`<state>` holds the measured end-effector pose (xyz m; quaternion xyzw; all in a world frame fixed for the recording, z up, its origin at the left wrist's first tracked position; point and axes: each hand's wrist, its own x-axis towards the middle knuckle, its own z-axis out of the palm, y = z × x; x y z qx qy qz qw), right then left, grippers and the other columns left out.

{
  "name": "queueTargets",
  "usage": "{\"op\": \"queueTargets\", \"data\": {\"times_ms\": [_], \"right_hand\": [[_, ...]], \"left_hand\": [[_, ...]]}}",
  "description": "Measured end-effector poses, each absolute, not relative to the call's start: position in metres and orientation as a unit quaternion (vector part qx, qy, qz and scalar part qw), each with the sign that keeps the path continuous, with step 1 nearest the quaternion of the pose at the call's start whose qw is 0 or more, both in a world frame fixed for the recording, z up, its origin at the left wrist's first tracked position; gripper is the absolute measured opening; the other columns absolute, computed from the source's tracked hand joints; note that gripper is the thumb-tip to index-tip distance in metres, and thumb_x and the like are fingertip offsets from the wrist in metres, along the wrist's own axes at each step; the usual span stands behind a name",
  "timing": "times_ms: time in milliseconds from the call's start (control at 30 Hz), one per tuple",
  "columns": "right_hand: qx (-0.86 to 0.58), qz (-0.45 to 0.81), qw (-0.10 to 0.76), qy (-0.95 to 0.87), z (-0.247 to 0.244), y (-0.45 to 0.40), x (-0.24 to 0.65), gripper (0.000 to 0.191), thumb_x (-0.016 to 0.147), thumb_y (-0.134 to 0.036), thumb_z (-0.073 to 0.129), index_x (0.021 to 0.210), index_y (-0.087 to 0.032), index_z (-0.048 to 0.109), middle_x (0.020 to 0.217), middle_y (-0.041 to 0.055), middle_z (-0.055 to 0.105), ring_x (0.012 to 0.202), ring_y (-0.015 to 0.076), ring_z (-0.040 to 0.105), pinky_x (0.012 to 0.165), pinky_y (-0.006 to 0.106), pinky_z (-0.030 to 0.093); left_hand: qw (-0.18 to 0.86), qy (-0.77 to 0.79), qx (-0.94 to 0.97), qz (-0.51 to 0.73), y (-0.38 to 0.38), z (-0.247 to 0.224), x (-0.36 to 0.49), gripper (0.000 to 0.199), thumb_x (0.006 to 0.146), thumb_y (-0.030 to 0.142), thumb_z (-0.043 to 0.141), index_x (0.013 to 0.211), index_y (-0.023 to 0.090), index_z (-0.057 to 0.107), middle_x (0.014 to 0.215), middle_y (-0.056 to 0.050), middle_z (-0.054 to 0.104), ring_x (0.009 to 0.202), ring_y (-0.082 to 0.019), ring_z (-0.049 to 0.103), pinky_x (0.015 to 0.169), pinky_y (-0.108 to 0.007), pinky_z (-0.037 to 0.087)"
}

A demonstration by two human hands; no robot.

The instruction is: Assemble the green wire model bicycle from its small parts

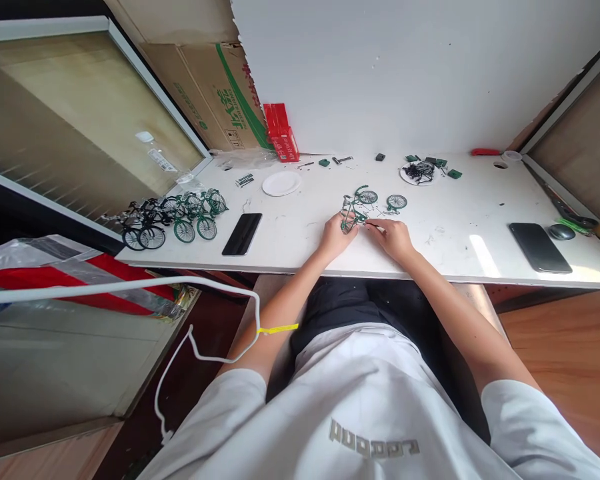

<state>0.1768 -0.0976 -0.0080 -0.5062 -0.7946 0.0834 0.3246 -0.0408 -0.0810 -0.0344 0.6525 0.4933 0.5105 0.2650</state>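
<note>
My left hand (337,236) is closed on a green model bicycle (356,216) and steadies it low over the front part of the white table. A thin dark stick-like tool (373,225) is pinched in my right hand (393,237), its tip against the lower part of the bicycle; its exact kind is too small to make out. Just beyond my hands lie a loose spoked wheel (368,197) with a green mudguard and another wheel (397,202) with a green piece. My fingers hide part of the bicycle.
Several finished-looking model bicycles (184,217) stand at the table's left. A phone (243,234) lies near them, another phone (540,247) at the right. Behind are a white plate (281,184), a red box (283,143) and a dish of black parts (404,176). A white cable (220,283) hangs in front.
</note>
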Motion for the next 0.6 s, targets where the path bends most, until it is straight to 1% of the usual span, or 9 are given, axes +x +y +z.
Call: {"op": "queueTargets", "data": {"times_ms": [167, 333, 433, 600], "right_hand": [[-0.501, 0.091, 0.333, -0.794, -0.0081, -0.0968, 0.1776, 0.034, 0.115, -0.04, 0.063, 0.131, -0.026, 0.089, 0.126, 0.006, 0.089, 0.092, 0.0256, 0.084, 0.088, 0.034, 0.062], [-0.508, 0.09, 0.321, -0.794, -0.0046, -0.0988, 0.1779, 0.031, 0.115, -0.037, 0.066, 0.132, -0.025, 0.089, 0.128, 0.0063, 0.088, 0.097, 0.0262, 0.086, 0.094, 0.033, 0.062], [-0.507, 0.091, 0.316, -0.797, -0.0035, -0.0989, 0.1781, 0.032, 0.115, -0.037, 0.065, 0.133, -0.024, 0.088, 0.128, 0.0068, 0.088, 0.097, 0.0263, 0.086, 0.094, 0.033, 0.062], [-0.498, 0.104, 0.33, -0.795, -0.0046, -0.0977, 0.1788, 0.031, 0.113, -0.038, 0.066, 0.13, -0.026, 0.089, 0.124, 0.0053, 0.089, 0.093, 0.0282, 0.086, 0.092, 0.036, 0.064]], "left_hand": [[0.256, 0.492, 0.658, 0.51, -0.0794, -0.036, -0.0407, 0.03, 0.089, 0.015, 0.086, 0.117, 0.02, 0.076, 0.109, -0.008, 0.083, 0.099, -0.02, 0.08, 0.09, -0.03, 0.065], [0.255, 0.489, 0.66, 0.51, -0.079, -0.0359, -0.0406, 0.029, 0.09, 0.015, 0.085, 0.118, 0.019, 0.076, 0.109, -0.008, 0.083, 0.1, -0.02, 0.079, 0.091, -0.03, 0.064], [0.257, 0.493, 0.659, 0.507, -0.0794, -0.0344, -0.0405, 0.029, 0.09, 0.016, 0.085, 0.117, 0.018, 0.076, 0.108, -0.007, 0.083, 0.099, -0.019, 0.079, 0.09, -0.029, 0.064], [0.252, 0.49, 0.662, 0.508, -0.0795, -0.0335, -0.0404, 0.027, 0.089, 0.016, 0.083, 0.114, 0.021, 0.075, 0.112, -0.008, 0.084, 0.104, -0.022, 0.081, 0.091, -0.032, 0.065]]}}
